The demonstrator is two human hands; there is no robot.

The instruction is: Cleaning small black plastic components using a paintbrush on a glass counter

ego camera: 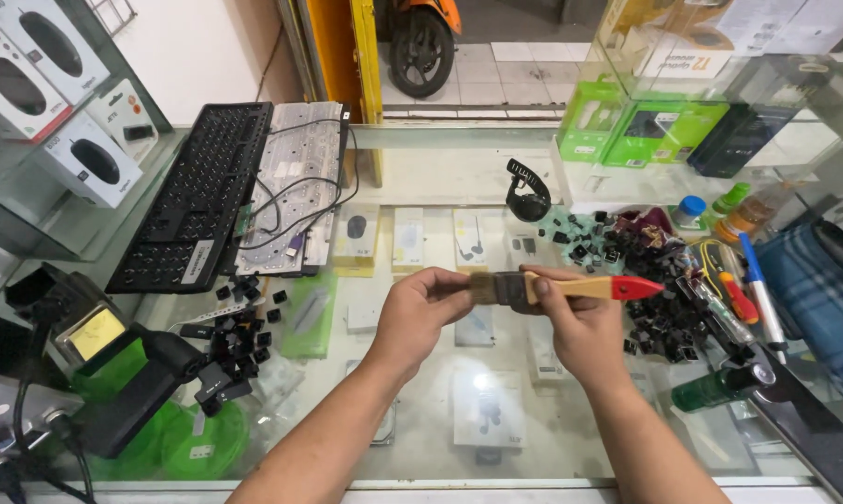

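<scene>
Flat brush (pixel 571 286), pale wooden handle with red tip, held level above the glass tabletop (pixel 421 439). Right hand (pixel 576 322) closed around the handle; left hand (pixel 421 308) pinching the bristle end, apparently soft and tan. Loose black plastic keycaps (pixel 660 280) lie heaped right; a stripped black keyboard (pixel 193 201) lies left.

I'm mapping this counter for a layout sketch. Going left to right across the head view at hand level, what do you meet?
Loose black keycaps → left hand at the brush bristles → paintbrush → right hand on its wooden handle → heap of black keycaps → screwdrivers → blue cloth.
</scene>
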